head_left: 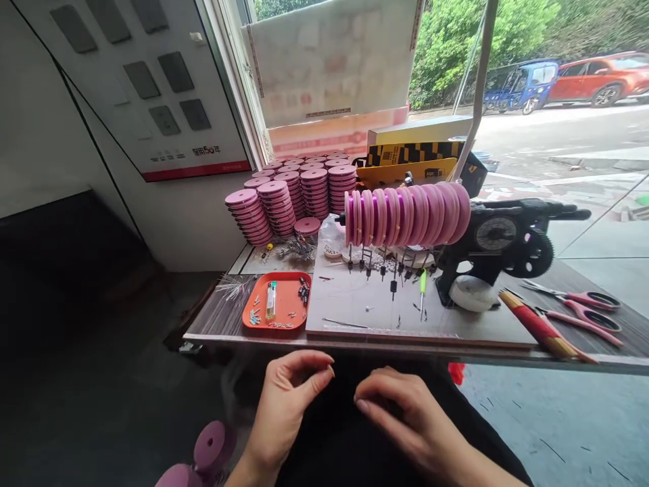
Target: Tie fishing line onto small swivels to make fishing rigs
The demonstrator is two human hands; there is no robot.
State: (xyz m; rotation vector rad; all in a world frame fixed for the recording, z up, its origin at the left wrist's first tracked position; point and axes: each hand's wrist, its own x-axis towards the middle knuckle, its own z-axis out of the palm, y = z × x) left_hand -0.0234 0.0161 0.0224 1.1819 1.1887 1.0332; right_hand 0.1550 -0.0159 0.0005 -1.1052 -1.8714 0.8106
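Note:
My left hand (pixel 286 399) is in a pinch, thumb against forefinger, just off the table's front edge and over my dark lap. Facing it across a small gap, my right hand (pixel 400 412) also has thumb and fingertips pressed together. Anything between the fingertips is too fine to make out. Beyond the hands lies a pale board (pixel 355 308), with small black weights (pixel 393 289), a green-handled needle tool (pixel 422 284) and a thin metal rod (pixel 345 323) on it. A row of pink foam spools (pixel 405 215) sits on the shaft of a black winding machine (pixel 494 237).
An orange tray (pixel 249 314) holds a lighter (pixel 272 301) and small fittings. Stacked pink spools (pixel 291 196) stand at the back left. Scissors (pixel 588 304), pink-handled pliers (pixel 588 321) and a red-and-yellow handle (pixel 540 328) lie at right. More pink spools (pixel 209 446) are low at left.

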